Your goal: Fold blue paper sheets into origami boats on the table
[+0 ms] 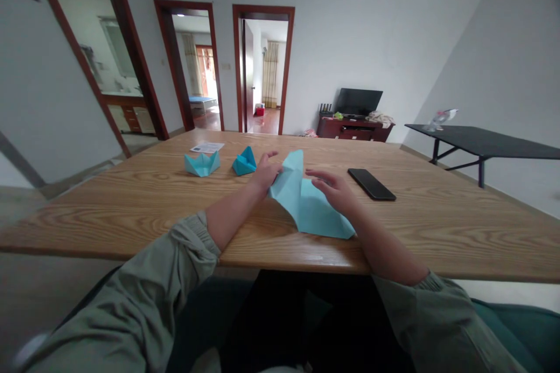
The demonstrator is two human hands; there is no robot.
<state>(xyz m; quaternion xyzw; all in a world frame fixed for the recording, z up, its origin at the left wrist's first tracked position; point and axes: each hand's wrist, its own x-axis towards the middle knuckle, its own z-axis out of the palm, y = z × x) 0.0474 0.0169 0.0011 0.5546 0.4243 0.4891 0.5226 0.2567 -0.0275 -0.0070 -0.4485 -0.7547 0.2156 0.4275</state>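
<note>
Head view: half-open left hand [265,173] and curled right hand [333,189] are pressing folded light-blue paper [306,205], grip unclear; slack pressure is risking a slide toward the phone [371,183] at three o'clock.

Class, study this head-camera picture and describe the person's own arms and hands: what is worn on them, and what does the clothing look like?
The left hand and right hand are bare, with no gloves, and no watch shows on either wrist. The arms wear long sleeves of soft, creased grey-green fabric. The left sleeve and right sleeve each end in a gathered, elasticated cuff.
</note>
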